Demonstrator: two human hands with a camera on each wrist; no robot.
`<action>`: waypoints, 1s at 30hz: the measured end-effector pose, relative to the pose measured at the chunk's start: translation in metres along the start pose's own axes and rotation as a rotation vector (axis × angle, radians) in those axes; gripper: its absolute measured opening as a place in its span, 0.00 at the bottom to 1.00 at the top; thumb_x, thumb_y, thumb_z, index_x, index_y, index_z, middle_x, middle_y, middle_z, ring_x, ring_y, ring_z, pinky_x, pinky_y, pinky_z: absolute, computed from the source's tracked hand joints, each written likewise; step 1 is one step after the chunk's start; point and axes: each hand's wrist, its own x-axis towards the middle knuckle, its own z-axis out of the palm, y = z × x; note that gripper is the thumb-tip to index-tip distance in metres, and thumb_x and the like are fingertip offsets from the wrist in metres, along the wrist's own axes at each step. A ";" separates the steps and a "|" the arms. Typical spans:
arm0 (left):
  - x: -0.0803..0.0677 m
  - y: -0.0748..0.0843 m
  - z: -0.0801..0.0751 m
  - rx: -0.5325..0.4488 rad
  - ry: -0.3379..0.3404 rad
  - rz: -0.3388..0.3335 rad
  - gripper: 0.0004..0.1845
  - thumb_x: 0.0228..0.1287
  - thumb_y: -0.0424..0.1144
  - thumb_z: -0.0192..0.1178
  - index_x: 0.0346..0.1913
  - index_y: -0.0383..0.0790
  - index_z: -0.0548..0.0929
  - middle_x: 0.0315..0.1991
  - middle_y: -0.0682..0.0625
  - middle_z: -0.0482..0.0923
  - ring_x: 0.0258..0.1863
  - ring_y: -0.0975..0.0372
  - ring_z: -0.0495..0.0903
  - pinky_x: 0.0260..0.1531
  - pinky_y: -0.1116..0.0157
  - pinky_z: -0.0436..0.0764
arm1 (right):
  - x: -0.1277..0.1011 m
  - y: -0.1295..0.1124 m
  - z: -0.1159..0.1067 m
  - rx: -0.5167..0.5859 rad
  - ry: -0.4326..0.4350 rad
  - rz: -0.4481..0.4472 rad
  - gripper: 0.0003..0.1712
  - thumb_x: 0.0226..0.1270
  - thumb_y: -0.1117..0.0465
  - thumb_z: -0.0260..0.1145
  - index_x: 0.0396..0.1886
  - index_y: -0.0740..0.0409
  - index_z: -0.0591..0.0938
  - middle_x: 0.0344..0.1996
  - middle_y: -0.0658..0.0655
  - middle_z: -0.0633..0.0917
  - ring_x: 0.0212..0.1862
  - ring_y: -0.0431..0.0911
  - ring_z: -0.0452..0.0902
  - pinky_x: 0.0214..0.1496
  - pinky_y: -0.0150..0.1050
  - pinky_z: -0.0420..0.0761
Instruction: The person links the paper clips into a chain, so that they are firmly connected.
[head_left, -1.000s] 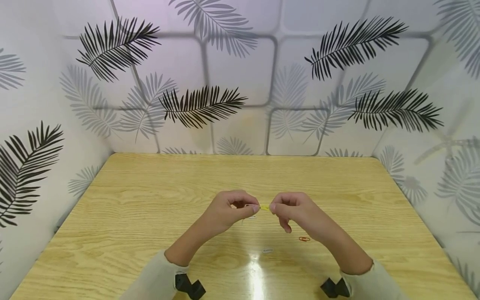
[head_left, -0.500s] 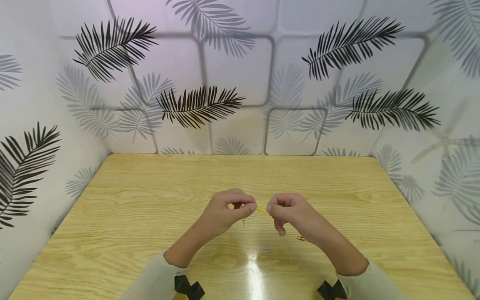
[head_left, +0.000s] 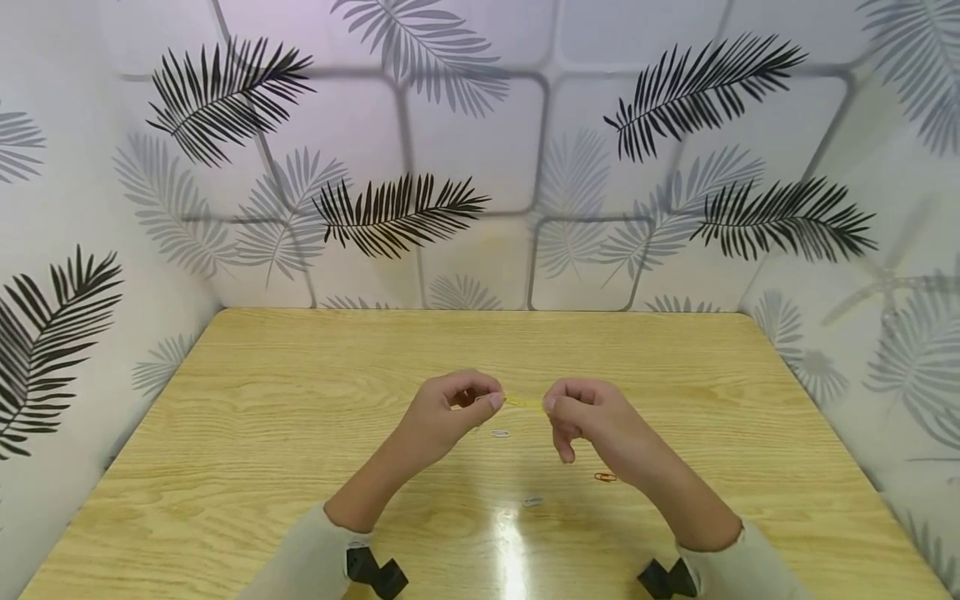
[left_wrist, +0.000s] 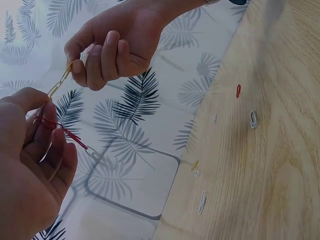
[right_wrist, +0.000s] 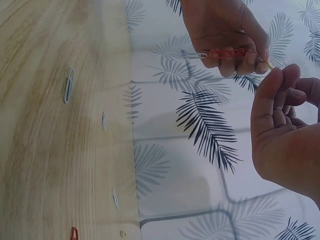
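Note:
Above the middle of the wooden table (head_left: 300,392), my left hand (head_left: 493,401) pinches a short chain of paper clips. The chain shows a red clip (right_wrist: 226,52) and a white clip (right_wrist: 199,55) hanging under the curled fingers. My right hand (head_left: 550,403) pinches the far end of a yellow paper clip (head_left: 521,403) that spans the gap between both hands. In the left wrist view the yellow paper clip (left_wrist: 60,80) runs up from the left thumb to the right hand's fingertips, with the red clip (left_wrist: 64,131) trailing below.
Loose clips lie on the table under the hands: a white one (head_left: 499,433), an orange one (head_left: 604,477) and another white one (head_left: 532,502). Leaf-patterned walls (head_left: 480,167) close the table in on three sides.
Both hands have lifted a little and drawn slightly apart, so more of the yellow clip shows between the fingertips. The loose clips have not moved.

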 end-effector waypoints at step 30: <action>-0.002 0.007 0.003 -0.015 -0.095 -0.030 0.07 0.73 0.42 0.60 0.43 0.46 0.87 0.29 0.50 0.79 0.34 0.51 0.77 0.29 0.64 0.80 | -0.008 -0.009 -0.005 -0.355 0.044 -0.092 0.12 0.79 0.51 0.59 0.45 0.53 0.82 0.21 0.55 0.75 0.24 0.49 0.74 0.34 0.40 0.77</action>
